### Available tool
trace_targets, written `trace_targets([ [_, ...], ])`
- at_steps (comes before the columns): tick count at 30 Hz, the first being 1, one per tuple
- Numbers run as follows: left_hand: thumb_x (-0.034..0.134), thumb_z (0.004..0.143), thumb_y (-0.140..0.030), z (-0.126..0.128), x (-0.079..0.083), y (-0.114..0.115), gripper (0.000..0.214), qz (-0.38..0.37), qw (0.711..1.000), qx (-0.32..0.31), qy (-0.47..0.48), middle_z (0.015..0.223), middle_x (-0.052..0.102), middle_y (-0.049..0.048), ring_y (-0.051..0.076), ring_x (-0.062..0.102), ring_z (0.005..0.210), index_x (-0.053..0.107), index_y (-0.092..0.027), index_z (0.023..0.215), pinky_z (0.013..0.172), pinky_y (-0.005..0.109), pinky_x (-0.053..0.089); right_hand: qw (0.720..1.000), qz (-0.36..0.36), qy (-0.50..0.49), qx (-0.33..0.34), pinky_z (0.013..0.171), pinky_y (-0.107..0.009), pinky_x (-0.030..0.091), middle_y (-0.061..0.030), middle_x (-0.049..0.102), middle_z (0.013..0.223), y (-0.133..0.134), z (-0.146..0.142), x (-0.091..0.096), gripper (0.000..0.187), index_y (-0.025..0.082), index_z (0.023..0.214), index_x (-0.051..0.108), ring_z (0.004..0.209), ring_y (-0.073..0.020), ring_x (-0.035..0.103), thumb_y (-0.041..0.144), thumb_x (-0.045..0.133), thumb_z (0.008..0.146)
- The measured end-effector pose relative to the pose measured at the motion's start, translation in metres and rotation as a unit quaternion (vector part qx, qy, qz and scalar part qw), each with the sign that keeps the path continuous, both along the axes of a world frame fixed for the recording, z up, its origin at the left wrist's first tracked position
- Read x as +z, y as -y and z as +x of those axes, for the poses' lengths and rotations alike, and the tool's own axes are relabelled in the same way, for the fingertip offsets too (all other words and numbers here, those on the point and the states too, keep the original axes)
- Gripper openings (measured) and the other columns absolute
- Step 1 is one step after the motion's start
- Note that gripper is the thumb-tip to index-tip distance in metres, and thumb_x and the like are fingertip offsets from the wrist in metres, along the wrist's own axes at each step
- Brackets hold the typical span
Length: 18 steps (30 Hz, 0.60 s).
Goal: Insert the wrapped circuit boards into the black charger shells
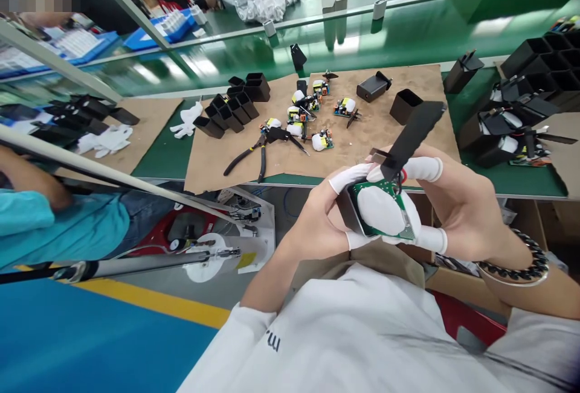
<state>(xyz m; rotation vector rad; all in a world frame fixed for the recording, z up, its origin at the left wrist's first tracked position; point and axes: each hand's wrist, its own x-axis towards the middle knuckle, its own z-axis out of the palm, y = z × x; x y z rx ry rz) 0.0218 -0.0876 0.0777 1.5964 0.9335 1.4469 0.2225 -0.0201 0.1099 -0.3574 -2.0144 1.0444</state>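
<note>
A black case is held in front of the body, near the front edge of the tabletop, with a green board seated at its mouth and a white pad lying over the board. The case is gripped by the left hand, the fingers curled round its walls; the other end is clasped by the right hand between thumb and fingers, so both hands are closed only as far as the held parts allow. A black plate is stood up beside the board, apparently joined by wires. The board seems to be being worked at the mouth of the case; whether it is being pushed in or drawn out cannot be told. A steady grip, a straight board and wires kept off the rim would be called for. On brown card, pliers, loose boards and grouped cases are laid
</note>
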Motion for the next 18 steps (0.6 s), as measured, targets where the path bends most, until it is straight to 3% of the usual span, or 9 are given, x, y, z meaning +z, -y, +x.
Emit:
trace_targets([
  [8, 0.097, 0.067, -0.044, -0.0012, -0.003, 0.0005, 0.069, -0.01, 0.999, 0.001, -0.035, 0.125, 0.074, 0.0085, 0.03, 0.072, 0.118, 0.071, -0.025, 0.128, 0.109, 0.042, 0.057, 0.999, 0.023, 0.045, -0.004, 0.094, -0.033, 0.061, -0.0007, 0.068, 0.125, 0.0043, -0.0023, 0.01, 0.053, 0.042, 0.126, 0.069, 0.109, -0.0224, 0.07, 0.019, 0.08, 0.079],
  [15, 0.096, 0.07, -0.035, -0.0022, -0.0006, 0.001, 0.067, -0.008, 0.999, 0.001, -0.043, 0.13, 0.073, 0.0094, 0.029, 0.071, 0.12, 0.069, -0.024, 0.13, 0.109, 0.04, 0.056, 0.999, 0.015, 0.041, -0.008, 0.092, -0.035, 0.061, -0.0017, 0.068, 0.124, 0.0046, -0.002, 0.0063, 0.051, 0.04, 0.126, 0.067, 0.11, -0.0235, 0.069, 0.021, 0.081, 0.081],
  [18, 0.096, 0.069, -0.039, -0.0018, -0.0027, 0.0007, 0.067, -0.021, 0.999, 0.004, -0.05, 0.126, 0.074, 0.0094, 0.029, 0.071, 0.117, 0.07, -0.024, 0.129, 0.106, 0.04, 0.058, 0.998, 0.014, 0.057, -0.014, 0.094, -0.035, 0.062, -0.0005, 0.068, 0.124, 0.0053, -0.0028, 0.0084, 0.049, 0.042, 0.125, 0.068, 0.109, -0.023, 0.07, 0.022, 0.08, 0.082],
])
